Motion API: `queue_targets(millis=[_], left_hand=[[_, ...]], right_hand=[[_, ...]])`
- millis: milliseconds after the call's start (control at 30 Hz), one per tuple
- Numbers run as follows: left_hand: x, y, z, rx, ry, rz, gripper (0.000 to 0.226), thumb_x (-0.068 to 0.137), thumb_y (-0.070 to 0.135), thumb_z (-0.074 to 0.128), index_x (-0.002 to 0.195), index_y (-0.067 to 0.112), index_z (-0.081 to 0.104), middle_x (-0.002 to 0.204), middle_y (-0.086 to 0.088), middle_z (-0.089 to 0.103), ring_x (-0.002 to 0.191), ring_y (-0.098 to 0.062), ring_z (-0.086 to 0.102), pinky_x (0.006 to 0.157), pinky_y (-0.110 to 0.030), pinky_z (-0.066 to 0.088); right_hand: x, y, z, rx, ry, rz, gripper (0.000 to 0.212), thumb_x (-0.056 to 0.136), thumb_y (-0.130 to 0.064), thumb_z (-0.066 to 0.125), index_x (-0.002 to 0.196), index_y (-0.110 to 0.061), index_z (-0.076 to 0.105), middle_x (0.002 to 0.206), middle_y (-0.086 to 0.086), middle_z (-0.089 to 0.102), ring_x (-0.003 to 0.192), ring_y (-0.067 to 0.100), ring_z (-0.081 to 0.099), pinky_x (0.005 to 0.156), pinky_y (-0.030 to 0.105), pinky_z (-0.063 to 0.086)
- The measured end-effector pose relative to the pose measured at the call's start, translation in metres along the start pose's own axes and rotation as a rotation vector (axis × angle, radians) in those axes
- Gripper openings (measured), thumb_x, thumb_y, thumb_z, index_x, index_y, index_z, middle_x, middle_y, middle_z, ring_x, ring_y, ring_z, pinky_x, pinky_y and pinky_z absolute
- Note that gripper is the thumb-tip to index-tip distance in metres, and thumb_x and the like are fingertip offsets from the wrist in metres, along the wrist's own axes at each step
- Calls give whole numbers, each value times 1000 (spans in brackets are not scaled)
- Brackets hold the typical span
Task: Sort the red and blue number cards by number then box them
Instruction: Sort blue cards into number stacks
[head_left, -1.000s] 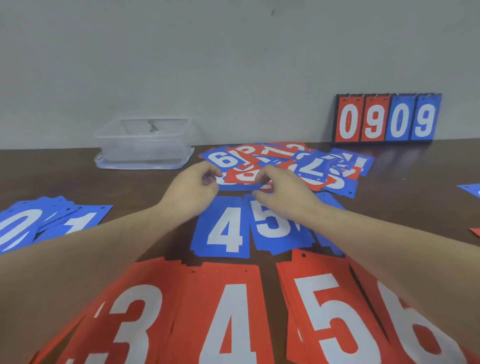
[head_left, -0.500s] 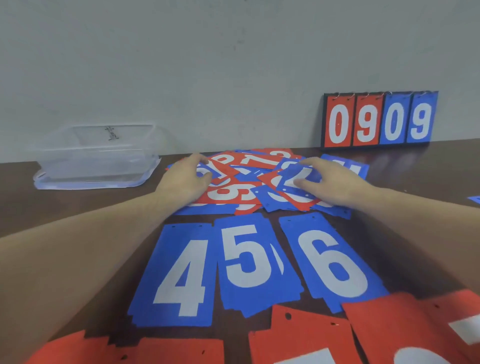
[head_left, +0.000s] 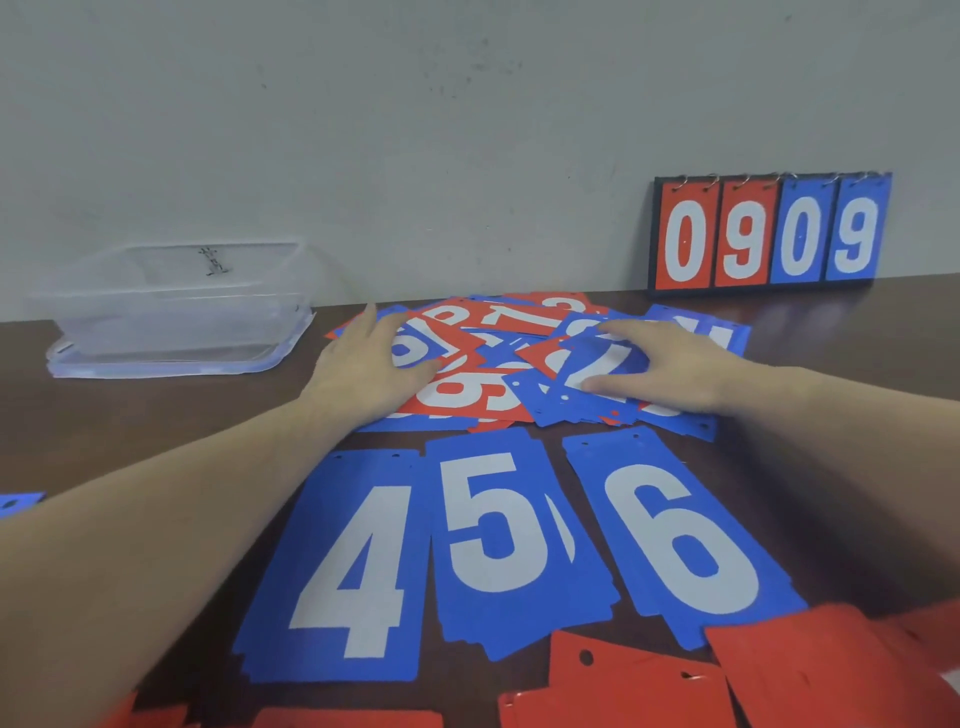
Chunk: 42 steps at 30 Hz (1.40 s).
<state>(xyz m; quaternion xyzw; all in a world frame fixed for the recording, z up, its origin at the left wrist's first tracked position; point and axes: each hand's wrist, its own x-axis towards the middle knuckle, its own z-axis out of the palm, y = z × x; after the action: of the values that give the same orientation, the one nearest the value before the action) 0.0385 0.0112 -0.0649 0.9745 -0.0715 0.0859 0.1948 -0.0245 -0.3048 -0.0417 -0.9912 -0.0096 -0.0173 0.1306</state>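
From the head view, both hands flat with fingers straight and apart, left hand (head_left: 371, 371) and right hand (head_left: 670, 369) pressing the mixed card pile (head_left: 498, 353), sorted blue 4 (head_left: 343, 566), 5 (head_left: 514, 540), 6 (head_left: 680, 540) stacks just nearside of the fingers, clear box (head_left: 176, 312) well left: likely to shove loose cards onto sorted stacks.

Both hands lie flat on a mixed heap of red and blue number cards (head_left: 483, 364): the left hand (head_left: 363, 374) on its left side, the right hand (head_left: 670, 369) on a blue 7 card (head_left: 602, 358). Blue 4 (head_left: 343, 566), 5 (head_left: 514, 540) and 6 (head_left: 680, 535) piles lie nearer on the bench (head_left: 156, 415).
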Motion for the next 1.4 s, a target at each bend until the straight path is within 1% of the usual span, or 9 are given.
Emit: queue_targets(millis=[233, 400, 500, 700, 800, 967, 1200, 1300, 1400], left_hand=[[0, 2, -3, 18, -88, -43, 73, 91, 74, 41, 154, 43, 20, 151, 3, 48, 138, -30, 44, 119, -45, 28], [-9, 5, -7, 22, 93, 133, 54, 96, 51, 57, 145, 36, 40, 129, 9, 64, 127, -22, 53, 120, -49, 22], [-18, 6, -12, 56, 159, 247, 40, 98, 42, 58, 136, 32, 57, 133, 8, 64, 123, -19, 56, 108, -38, 39], [-28, 13, -18, -4, 203, 264, 32, 103, 30, 48, 130, 41, 63, 159, 0, 39, 136, -25, 47, 110, -38, 41], [-32, 22, -29, -26, 199, 175, 39, 105, 24, 43, 136, 41, 58, 166, 5, 19, 136, -26, 47, 102, -35, 46], [-43, 31, -39, -155, 168, 237, 44, 103, 12, 41, 138, 32, 58, 165, 10, 22, 139, -19, 42, 107, -33, 44], [-83, 50, -46, -325, 29, 293, 59, 92, 1, 50, 142, 31, 53, 161, 17, 27, 143, 0, 29, 90, 7, 21], [-107, 56, -56, -474, -31, 299, 62, 92, 2, 50, 145, 35, 48, 154, 24, 30, 141, 6, 27, 94, 2, 26], [-133, 59, -66, -624, -13, 260, 49, 101, 12, 42, 144, 33, 49, 150, 21, 41, 139, 4, 34, 109, -14, 27]], right_hand=[[-8, -3, 6, 33, 44, -7, 89, 75, -82, 43, 154, -45, 28, 155, -10, 44, 144, 22, 37, 125, 47, 13], [-11, 2, 11, 114, 192, -95, 80, 85, -66, 61, 153, -43, 26, 140, -13, 57, 133, 20, 49, 116, 49, 34], [-14, -1, 10, 120, 200, -145, 78, 87, -62, 62, 154, -42, 28, 135, -11, 62, 131, 19, 52, 113, 47, 39], [-16, -7, 6, 30, 33, -24, 99, 74, -83, 48, 158, -43, 14, 154, -11, 46, 147, 24, 34, 125, 46, 9], [-16, -7, 4, 65, 62, -42, 94, 72, -82, 51, 154, -43, 25, 149, -9, 52, 143, 26, 40, 125, 45, 12], [-25, -14, 2, 80, 181, -126, 78, 80, -74, 61, 149, -49, 32, 135, -5, 62, 118, 20, 58, 94, 32, 50], [-51, -42, -13, 459, 361, -215, 55, 93, -32, 71, 141, -39, 43, 145, -9, 49, 116, 1, 52, 86, 15, 50], [-66, -56, -24, 571, 383, -109, 32, 91, -37, 74, 107, -25, 50, 107, -2, 64, 84, 3, 65, 53, 10, 45], [-86, -68, -35, 688, 358, -74, 31, 88, -39, 76, 86, -19, 53, 89, -1, 67, 76, 9, 68, 55, 17, 46]])
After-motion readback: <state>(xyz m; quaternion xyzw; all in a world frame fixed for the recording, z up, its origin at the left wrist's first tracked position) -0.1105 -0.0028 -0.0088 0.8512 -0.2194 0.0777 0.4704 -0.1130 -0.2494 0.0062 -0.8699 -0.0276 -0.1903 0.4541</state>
